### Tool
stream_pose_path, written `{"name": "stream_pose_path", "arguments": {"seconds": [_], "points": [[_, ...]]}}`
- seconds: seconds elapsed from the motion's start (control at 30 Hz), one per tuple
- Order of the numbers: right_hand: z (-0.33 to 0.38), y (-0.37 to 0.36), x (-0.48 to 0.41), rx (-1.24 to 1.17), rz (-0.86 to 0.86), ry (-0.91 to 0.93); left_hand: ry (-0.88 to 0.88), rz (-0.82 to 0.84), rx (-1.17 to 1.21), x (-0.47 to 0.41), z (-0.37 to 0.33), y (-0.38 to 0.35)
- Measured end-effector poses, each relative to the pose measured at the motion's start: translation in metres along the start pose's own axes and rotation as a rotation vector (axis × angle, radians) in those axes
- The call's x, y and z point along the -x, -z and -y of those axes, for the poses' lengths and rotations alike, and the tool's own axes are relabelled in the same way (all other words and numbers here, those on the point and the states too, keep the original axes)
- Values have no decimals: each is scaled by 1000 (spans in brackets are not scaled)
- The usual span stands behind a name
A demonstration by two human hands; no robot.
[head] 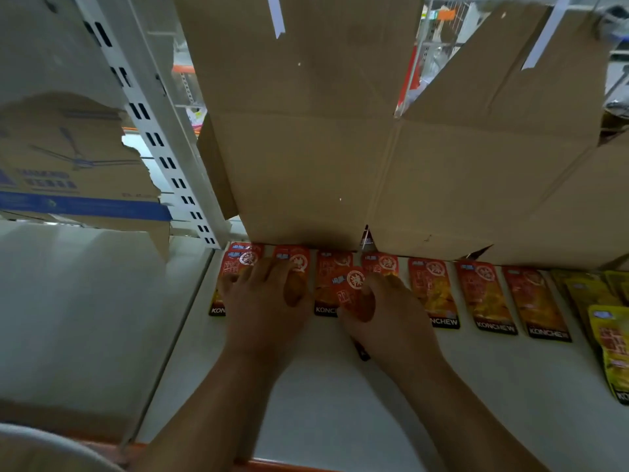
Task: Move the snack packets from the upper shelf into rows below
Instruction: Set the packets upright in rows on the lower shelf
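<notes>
White shelf [340, 403] below, brown carton [306, 165] at its back, contents hidden. Along carton's front edge, row of red packets [486, 298] lying flat; yellow packets [609, 338] right of carton. Left hand [265, 301] before carton, fingers straight, pressing row. Right hand [391, 321] before carton too, pinching tilted packet [350, 291] over row.
</notes>
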State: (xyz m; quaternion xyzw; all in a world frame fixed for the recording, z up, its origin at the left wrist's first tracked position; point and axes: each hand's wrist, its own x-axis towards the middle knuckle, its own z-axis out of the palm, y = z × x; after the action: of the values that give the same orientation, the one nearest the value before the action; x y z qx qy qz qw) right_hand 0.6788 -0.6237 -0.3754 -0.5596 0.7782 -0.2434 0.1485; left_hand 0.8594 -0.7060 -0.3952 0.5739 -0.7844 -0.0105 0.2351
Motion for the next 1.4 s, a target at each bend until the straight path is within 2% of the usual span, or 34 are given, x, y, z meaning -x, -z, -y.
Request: {"name": "stream_pose_path", "arguments": {"seconds": [0.43, 0.9, 0.97, 1.07, 1.17, 1.3, 1.4], "points": [[1, 1, -2, 12, -3, 13, 27, 62, -45, -3, 6, -10], [5, 2, -1, 10, -9, 22, 5, -10, -24, 0, 7, -9], [5, 3, 0, 4, -19, 20, -36, -52, -4, 3, 7, -7], [4, 6, 0, -28, -46, 0, -201, -145, 121, 12, -3, 0], [2, 8, 1, -60, -80, -10, -338, -119, 237, 30, -24, 6], [-3, 12, 9, -52, -59, -31, -348, -25, 353, 53, -46, 4], [-6, 13, 22, -75, -38, -40, -330, -3, 343, 67, -51, 1]]}}
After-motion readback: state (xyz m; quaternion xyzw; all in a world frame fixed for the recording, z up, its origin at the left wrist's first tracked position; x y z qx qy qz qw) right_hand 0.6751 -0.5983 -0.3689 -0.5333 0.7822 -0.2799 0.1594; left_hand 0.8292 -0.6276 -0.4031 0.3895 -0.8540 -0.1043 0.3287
